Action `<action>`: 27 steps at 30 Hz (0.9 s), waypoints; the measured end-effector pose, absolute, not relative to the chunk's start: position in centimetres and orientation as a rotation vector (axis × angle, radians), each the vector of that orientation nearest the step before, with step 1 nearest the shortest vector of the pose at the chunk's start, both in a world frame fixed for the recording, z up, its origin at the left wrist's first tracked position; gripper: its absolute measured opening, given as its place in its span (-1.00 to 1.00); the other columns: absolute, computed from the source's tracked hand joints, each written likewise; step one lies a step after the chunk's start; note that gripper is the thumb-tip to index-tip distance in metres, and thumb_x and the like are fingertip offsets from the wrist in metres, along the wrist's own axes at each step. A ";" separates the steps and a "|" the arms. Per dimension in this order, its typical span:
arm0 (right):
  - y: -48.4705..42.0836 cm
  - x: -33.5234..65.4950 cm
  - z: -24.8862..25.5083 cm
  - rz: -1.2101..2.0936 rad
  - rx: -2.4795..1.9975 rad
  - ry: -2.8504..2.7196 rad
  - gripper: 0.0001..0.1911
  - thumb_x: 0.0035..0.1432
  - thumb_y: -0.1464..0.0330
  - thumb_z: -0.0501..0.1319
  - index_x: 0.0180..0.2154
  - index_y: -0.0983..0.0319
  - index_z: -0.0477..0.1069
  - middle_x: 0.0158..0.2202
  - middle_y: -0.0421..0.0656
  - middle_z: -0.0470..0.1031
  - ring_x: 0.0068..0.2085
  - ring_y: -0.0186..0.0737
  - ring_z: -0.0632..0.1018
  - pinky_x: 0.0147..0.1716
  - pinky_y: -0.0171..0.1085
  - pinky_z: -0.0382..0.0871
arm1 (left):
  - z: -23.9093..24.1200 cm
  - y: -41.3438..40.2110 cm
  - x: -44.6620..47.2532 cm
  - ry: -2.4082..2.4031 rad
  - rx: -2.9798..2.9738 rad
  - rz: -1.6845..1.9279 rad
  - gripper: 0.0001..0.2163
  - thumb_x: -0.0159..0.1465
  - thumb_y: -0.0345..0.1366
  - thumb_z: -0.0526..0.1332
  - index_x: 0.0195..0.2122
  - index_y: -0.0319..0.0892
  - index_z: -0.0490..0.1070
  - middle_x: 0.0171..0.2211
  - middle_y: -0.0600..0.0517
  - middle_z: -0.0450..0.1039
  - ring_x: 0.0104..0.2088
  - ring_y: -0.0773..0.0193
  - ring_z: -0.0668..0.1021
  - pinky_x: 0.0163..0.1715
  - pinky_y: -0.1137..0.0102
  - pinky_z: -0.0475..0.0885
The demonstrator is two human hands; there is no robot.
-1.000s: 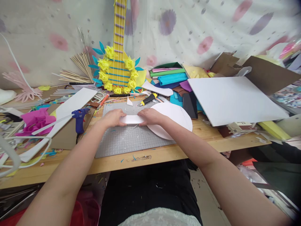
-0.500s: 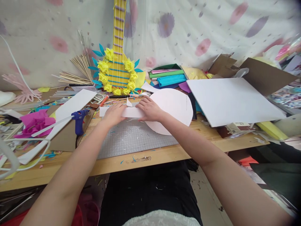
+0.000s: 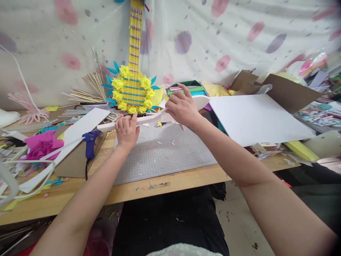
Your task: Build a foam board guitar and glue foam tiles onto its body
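Note:
Both my hands hold one white foam-board cutout (image 3: 157, 118), a long strip that widens into a round part at its right end. It is raised off the grey cutting mat (image 3: 157, 153) and tilted, so it shows nearly edge-on. My left hand (image 3: 127, 131) is closed on the strip near its left end. Around the part where the strip meets the round end, my right hand (image 3: 182, 106) is closed, its index finger lifted. On the mat beneath lie a yellow-and-black utility knife (image 3: 160, 124) and small white scraps.
Behind stands a yellow guitar-shaped craft (image 3: 132, 89) with paper roses. A blue glue gun (image 3: 90, 144) rests at left, by a white board strip (image 3: 85, 122) and pink paper (image 3: 44, 142). At right lies a large white board (image 3: 263, 121) near brown cardboard (image 3: 293, 92).
The cutout has come up off the mat and tilted, uncovering the knife and scraps. My right hand rose and moved right; my left hand stays on the strip.

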State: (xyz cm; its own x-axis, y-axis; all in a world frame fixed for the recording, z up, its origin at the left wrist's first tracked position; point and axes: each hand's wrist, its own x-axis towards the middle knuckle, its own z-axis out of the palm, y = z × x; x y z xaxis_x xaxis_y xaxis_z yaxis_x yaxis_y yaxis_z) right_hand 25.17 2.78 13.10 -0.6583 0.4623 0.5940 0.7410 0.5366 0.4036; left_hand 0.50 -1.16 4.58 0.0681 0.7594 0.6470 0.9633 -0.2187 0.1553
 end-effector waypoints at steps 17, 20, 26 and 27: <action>4.8 23.9 8.9 -0.545 -0.952 -2.137 -0.77 0.25 0.34 0.00 -0.17 0.10 0.41 0.03 -0.15 0.38 0.20 -0.09 0.24 0.28 0.07 -0.09 | 6.6 -0.1 3.6 -3.075 -2.203 -2.574 -0.84 0.14 -0.22 0.30 -0.40 -0.23 0.50 -0.49 0.01 0.51 -0.51 0.34 0.50 -0.47 0.45 0.43; 5.6 23.9 6.9 -0.425 -1.137 -2.033 -0.66 0.19 0.37 0.07 0.02 0.17 0.33 0.13 -0.03 0.28 0.20 0.01 0.23 0.21 0.11 0.02 | 5.5 0.0 2.9 -3.021 -1.735 -2.788 -0.87 0.04 -0.30 0.37 -0.47 -0.24 0.47 -0.53 0.03 0.50 -0.55 0.35 0.49 -0.49 0.45 0.43; 6.4 24.9 2.1 -0.080 -1.498 -2.057 -0.60 0.17 0.45 0.02 0.05 0.30 0.34 0.03 0.10 0.37 0.05 0.02 0.36 0.02 -0.03 0.26 | 3.1 0.6 1.4 -2.721 -1.200 -2.949 -0.84 -0.04 -0.35 0.39 -0.43 -0.22 0.47 -0.52 0.05 0.49 -0.50 0.32 0.51 -0.46 0.45 0.43; 6.5 24.8 1.4 -0.066 -1.499 -2.128 -0.58 0.17 0.49 0.00 0.06 0.30 0.34 0.05 0.09 0.37 0.06 0.00 0.36 0.03 -0.06 0.25 | 2.6 0.6 1.5 -2.711 -1.169 -2.955 -0.82 -0.05 -0.33 0.39 -0.42 -0.22 0.48 -0.52 0.05 0.49 -0.50 0.32 0.50 -0.47 0.45 0.42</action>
